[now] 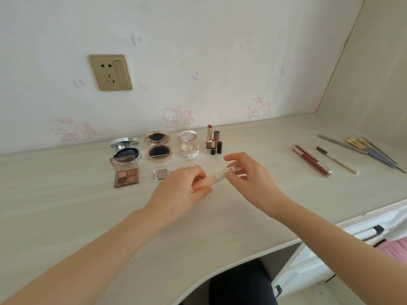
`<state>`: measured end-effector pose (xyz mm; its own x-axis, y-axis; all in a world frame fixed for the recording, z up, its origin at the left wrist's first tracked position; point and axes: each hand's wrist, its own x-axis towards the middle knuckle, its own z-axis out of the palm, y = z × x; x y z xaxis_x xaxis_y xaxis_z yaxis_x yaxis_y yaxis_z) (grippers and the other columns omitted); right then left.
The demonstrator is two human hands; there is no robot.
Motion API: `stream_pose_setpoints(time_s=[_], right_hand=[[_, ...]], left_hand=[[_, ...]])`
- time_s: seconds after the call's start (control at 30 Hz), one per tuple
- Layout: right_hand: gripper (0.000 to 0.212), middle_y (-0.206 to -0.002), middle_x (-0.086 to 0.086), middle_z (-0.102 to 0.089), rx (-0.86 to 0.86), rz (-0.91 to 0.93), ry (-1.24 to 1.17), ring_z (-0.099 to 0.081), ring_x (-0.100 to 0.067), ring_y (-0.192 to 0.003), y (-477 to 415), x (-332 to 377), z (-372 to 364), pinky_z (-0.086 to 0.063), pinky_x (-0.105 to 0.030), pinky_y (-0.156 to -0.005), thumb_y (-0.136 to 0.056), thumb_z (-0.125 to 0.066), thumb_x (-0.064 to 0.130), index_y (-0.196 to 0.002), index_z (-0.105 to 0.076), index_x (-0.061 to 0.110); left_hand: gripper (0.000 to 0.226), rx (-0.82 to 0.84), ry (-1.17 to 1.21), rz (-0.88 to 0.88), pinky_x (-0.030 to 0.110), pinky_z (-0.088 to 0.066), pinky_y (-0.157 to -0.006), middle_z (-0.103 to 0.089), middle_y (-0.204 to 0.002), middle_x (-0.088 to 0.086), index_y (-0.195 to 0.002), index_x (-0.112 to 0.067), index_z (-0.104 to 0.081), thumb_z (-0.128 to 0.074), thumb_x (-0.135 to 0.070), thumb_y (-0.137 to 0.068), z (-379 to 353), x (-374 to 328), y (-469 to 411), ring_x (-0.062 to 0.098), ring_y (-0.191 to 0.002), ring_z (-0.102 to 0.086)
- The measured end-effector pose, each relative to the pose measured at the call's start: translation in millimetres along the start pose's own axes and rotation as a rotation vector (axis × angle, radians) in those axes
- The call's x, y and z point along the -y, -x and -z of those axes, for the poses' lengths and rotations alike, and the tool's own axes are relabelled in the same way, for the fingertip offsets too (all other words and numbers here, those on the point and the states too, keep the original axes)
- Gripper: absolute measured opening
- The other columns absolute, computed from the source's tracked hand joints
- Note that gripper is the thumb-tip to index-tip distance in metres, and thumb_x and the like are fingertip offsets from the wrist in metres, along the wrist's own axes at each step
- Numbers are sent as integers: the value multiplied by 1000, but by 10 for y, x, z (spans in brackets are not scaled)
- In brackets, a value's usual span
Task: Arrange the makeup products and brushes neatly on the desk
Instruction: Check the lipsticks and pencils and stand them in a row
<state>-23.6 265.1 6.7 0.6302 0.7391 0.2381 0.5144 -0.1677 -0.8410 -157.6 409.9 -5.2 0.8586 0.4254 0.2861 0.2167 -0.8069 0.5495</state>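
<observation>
Both hands hold a small beige concealer tube [217,178] above the middle of the desk [66,205]. My left hand [185,188] grips its body; my right hand [244,172] pinches its pale cap with a bow [229,170]. Behind them stand three open compacts: a silver one [125,147], a rose-gold one [157,146] and a white one [188,144]. An open brown eyeshadow palette [125,172] and a small single eyeshadow [161,173] lie in front. Lipsticks [213,139] stand upright beside the white compact.
At the right lie two red lip gloss tubes [312,160], a brow pencil [337,160], a grey pencil [341,143] and several brushes [372,151]. A wall socket [110,72] is on the back wall. The desk's curved front edge runs lower right, with my dark-clothed legs below.
</observation>
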Motion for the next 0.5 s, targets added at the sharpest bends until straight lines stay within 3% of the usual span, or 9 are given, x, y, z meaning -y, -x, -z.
stream_pose_setpoints(time_s=[0.13, 0.3, 0.5], right_hand=[[25, -101, 16, -62, 21, -12, -44, -58, 1, -89, -13, 15, -180, -47, -12, -75, -90, -54, 15, -108, -61, 31], [29, -107, 7, -57, -5, -70, -159, -62, -12, -91, -43, -7, -378, -55, -37, -84, -89, -58, 14, -116, -57, 27], [39, -108, 2, -56, -72, -167, -425, -64, -3, -76, -79, -30, -587, -54, -18, -63, -87, -60, 7, -120, -50, 25]], left_hand=[[19, -48, -12, 51, 37, -48, -74, -62, -83, -12, -86, -29, -58, -70, -42, -78, -12, 52, 161, 10, -80, -56], [22, -145, 3, 113, 34, -48, -69, -61, -79, -10, -81, -29, -61, -70, -47, -74, -61, 96, 315, 9, -77, -56], [22, -256, -89, 119, 27, -45, -61, -57, -73, -8, -74, -26, -62, -71, -46, -73, -95, 125, 364, 10, -71, -57]])
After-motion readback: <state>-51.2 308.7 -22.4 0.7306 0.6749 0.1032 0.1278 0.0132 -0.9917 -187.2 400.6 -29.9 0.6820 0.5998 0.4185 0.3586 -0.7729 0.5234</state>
